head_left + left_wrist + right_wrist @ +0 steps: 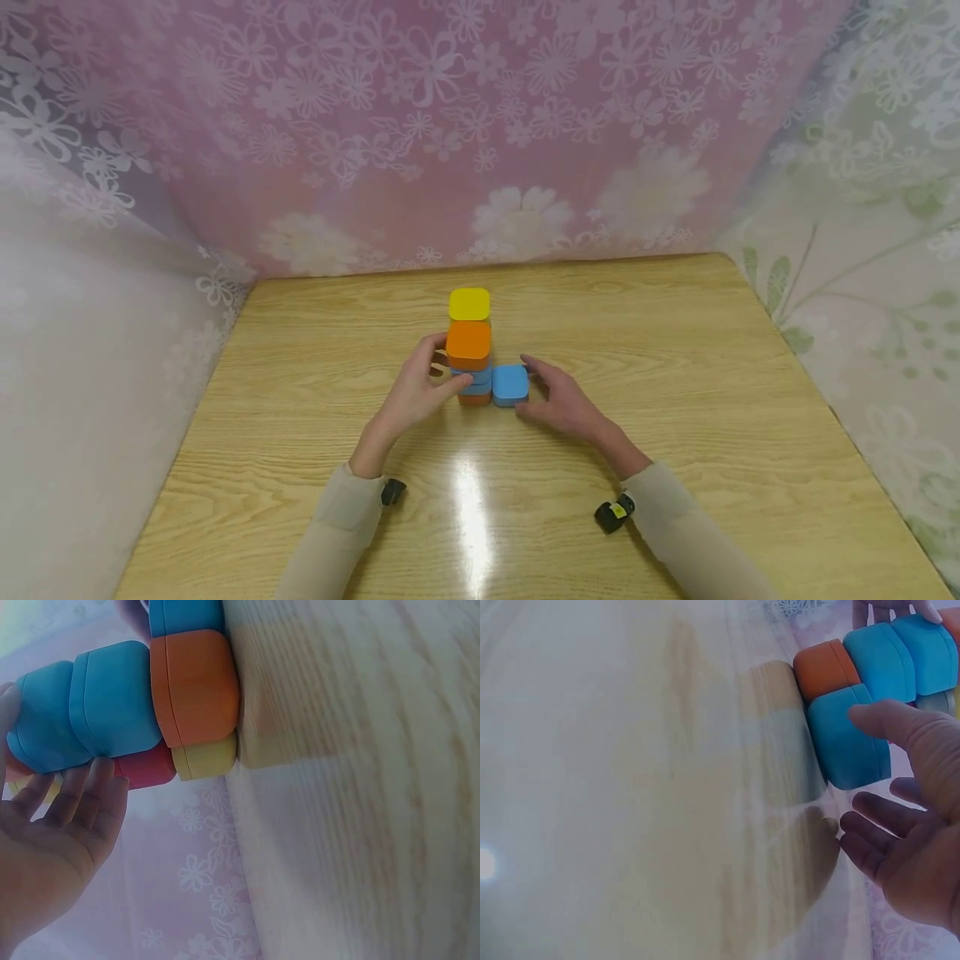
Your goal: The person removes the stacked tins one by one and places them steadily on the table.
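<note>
Two stacks of rounded blocks with seam lines stand one behind the other. The front stack has an orange block [469,342] on top, two blue blocks [120,697] under it and an orange block [196,688] at the bottom. My left hand [420,383] grips the upper blue block, thumb on its near side, fingers round the far side. A single blue block [511,383] sits on the table against the stack's right side. My right hand [561,400] spreads around that block, thumb at its near side, the other fingers apart from it in the right wrist view.
The rear stack, topped by a yellow block [469,304], stands close behind the front one; a red block [148,766] shows lower down in it. Wooden table [315,350]; floral curtains [480,167] hang around its back and sides. Small black cameras [613,514] sit at both wrists.
</note>
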A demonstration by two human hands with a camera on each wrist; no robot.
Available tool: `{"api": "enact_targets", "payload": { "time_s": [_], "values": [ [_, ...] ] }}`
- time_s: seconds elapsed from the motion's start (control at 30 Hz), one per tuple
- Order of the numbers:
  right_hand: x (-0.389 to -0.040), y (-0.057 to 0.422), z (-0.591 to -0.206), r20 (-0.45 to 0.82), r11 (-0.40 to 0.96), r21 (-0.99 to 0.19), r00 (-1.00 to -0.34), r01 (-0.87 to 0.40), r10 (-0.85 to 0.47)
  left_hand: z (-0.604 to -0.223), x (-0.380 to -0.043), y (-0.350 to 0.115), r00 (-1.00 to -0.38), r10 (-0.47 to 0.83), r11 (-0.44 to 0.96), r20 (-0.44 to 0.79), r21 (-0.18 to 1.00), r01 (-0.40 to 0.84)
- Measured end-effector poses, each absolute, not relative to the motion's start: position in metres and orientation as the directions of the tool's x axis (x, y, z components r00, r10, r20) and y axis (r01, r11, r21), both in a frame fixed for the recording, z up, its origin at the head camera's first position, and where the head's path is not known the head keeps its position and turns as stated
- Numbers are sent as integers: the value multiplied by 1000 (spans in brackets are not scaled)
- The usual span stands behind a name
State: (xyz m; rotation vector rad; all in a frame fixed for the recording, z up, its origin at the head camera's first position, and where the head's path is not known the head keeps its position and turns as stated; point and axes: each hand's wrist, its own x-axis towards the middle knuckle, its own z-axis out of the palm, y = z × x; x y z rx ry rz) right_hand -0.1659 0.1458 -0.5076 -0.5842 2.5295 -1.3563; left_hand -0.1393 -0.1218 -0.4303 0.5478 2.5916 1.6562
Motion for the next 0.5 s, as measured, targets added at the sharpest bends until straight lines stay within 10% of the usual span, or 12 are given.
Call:
{"api": "enact_targets", "payload": {
  "time_s": [0.5],
  "values": [
    [-158, 145, -466, 180, 318, -897, -911, -307, -371, -442, -144, -125, -936, 305, 366, 178, 885, 288]
  ]
}}
